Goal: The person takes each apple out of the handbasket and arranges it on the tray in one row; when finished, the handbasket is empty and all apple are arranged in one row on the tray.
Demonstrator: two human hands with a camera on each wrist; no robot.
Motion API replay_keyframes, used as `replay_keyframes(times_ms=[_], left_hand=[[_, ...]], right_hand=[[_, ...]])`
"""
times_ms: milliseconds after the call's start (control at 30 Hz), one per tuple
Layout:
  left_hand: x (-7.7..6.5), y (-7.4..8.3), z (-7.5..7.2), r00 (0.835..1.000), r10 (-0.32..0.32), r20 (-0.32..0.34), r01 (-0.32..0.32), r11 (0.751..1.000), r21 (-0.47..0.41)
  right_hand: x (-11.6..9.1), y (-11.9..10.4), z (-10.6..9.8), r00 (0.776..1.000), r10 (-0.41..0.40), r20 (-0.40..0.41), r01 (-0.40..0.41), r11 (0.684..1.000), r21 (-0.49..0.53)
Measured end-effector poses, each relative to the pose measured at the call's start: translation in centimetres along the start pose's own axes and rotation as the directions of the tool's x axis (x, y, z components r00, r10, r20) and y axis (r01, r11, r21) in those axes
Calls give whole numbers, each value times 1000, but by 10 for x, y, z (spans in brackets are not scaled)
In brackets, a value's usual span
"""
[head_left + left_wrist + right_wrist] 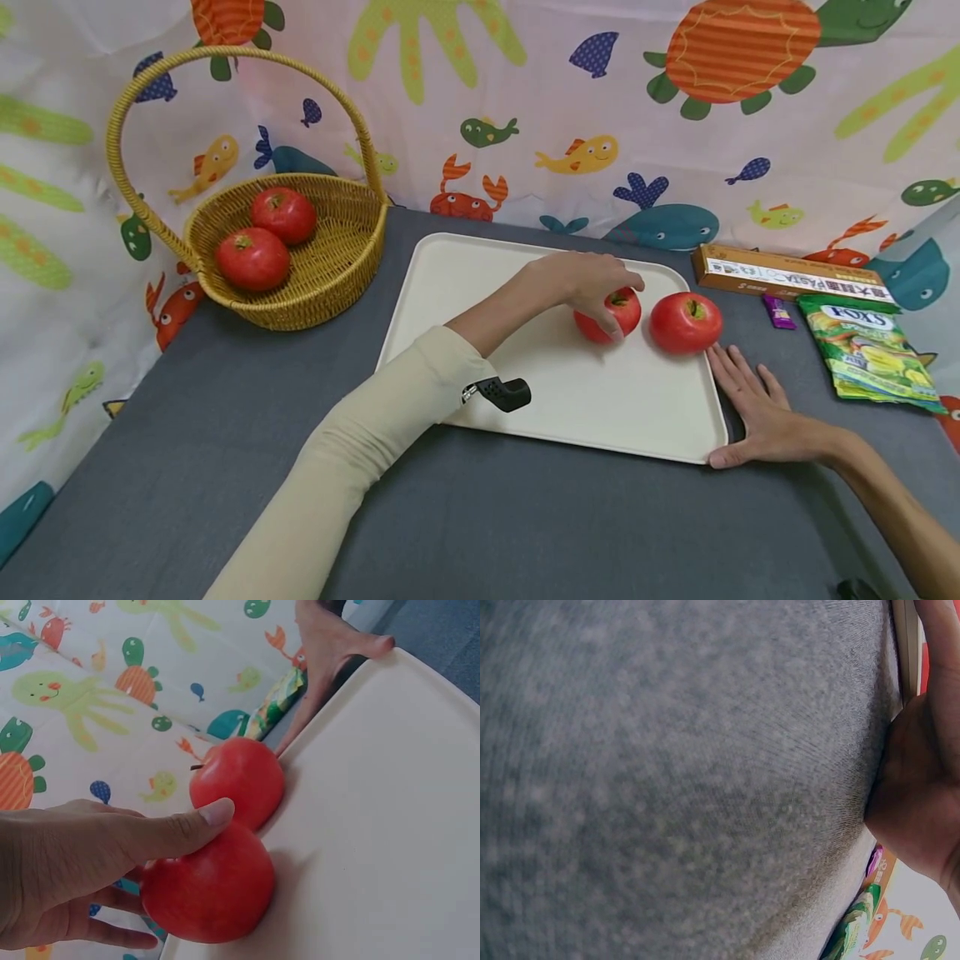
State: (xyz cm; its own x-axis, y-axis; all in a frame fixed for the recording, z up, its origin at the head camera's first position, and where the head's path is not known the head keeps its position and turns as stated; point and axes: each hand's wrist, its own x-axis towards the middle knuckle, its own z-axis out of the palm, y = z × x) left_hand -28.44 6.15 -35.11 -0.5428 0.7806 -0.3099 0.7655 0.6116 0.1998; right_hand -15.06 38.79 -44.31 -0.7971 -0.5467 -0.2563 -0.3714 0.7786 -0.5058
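My left hand [588,287] holds a red apple [624,310] on the right part of a cream tray [540,400]. In the left wrist view the thumb lies over that apple [210,889], and the other fingers are partly hidden behind it. A second red apple [686,322] sits just to its right, near the tray's edge. Beside the tray's front right corner rests my right hand [772,429], its fingers spread along the side and its thumb at the corner. The right wrist view catches only part of this hand [922,780].
At the back left stands a yellow wicker basket [330,292] with a tall handle and two red apples [253,258] inside. Right of the tray lie a long brown box [795,275], a small purple packet [778,312] and a green Fox's bag [870,350]. A patterned cloth [420,125] hangs behind.
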Motion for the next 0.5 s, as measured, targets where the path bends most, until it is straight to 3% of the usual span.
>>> replay_keyframes(times_ms=[500], left_hand=[[-23, -16, -3, 994, -80, -70, 77, 996, -52]], right_hand=[[1, 0, 1, 1000, -7, -2, 7, 1000, 2]])
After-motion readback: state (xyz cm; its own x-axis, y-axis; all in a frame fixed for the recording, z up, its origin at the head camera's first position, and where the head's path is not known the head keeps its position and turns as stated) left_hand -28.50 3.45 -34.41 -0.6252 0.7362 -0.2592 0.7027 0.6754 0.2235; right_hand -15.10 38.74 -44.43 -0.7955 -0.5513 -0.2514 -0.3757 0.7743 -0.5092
